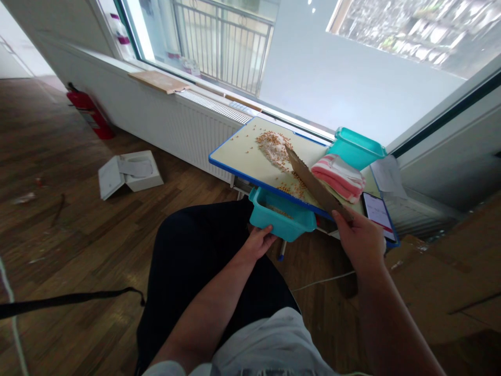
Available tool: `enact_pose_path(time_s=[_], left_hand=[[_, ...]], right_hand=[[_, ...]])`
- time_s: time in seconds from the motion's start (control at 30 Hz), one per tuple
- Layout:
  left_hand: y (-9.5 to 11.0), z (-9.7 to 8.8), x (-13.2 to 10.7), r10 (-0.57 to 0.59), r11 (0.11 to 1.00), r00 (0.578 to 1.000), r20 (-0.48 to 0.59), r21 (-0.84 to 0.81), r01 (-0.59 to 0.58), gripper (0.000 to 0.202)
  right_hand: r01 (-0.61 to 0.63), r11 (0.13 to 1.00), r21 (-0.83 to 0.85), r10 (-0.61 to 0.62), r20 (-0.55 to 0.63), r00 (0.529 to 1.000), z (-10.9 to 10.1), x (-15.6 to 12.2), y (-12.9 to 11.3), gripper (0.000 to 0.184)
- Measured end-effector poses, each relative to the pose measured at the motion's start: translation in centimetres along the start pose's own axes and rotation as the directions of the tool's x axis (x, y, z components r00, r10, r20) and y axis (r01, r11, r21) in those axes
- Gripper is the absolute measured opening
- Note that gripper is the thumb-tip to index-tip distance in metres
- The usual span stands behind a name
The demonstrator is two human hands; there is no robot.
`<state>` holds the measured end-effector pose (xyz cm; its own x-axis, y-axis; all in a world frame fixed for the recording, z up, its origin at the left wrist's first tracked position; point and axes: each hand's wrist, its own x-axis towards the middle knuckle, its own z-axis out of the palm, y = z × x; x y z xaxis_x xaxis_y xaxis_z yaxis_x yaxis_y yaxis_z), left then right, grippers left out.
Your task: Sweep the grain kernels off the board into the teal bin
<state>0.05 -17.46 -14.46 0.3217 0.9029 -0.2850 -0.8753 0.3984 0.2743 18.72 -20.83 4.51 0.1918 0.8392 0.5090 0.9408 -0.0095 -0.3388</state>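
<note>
My left hand [259,241] grips a teal plastic tub [281,214] from below and holds it against the near edge of a small blue-rimmed table [235,154]. A few grains lie inside the tub. My right hand [360,237] is closed on one end of a brown cardboard strip [311,180], which lies slanted across the tabletop. Scattered yellow-brown grains and a whitish heap [276,149] lie on the table on the far side of the strip, with more grains [291,189] near the edge above the tub.
A second teal tub [354,147], a folded pink-striped cloth [340,177] and a phone [379,214] sit at the table's right. A white radiator [188,122] runs under the window. A red fire extinguisher [90,112] and an open white box [127,172] are on the wooden floor.
</note>
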Motion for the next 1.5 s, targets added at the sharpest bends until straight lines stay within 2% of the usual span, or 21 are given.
enact_pose_path(time_s=[0.27, 0.63, 0.97, 1.23, 1.5], left_hand=[[-0.6, 0.5, -0.1, 0.006, 1.000, 1.000, 0.007, -0.009, -0.006, 0.066], [-1.3, 1.0, -0.5, -0.036, 0.999, 0.999, 0.017, -0.021, 0.036, 0.063], [-1.3, 1.5, -0.6, -0.029, 0.999, 1.000, -0.009, -0.023, 0.028, 0.067], [-1.1, 1.7, -0.6, -0.012, 0.999, 1.000, 0.028, -0.031, 0.013, 0.060], [-1.1, 1.6, -0.4, 0.002, 0.998, 0.999, 0.044, -0.060, 0.001, 0.064]], right_hand=[[-0.005, 1.000, -0.027, 0.005, -0.019, 1.000, 0.1, -0.2, -0.9, 0.046], [-0.038, 0.999, -0.033, 0.038, 0.004, 0.999, -0.2, -0.6, -2.7, 0.047], [-0.022, 0.998, -0.057, 0.022, -0.002, 1.000, -0.4, -0.8, -3.8, 0.047], [-0.037, 0.997, -0.064, 0.038, 0.023, 0.999, -0.6, -1.1, -5.1, 0.046], [-0.016, 0.998, -0.067, 0.018, 0.029, 0.999, -0.6, -1.2, -5.6, 0.044]])
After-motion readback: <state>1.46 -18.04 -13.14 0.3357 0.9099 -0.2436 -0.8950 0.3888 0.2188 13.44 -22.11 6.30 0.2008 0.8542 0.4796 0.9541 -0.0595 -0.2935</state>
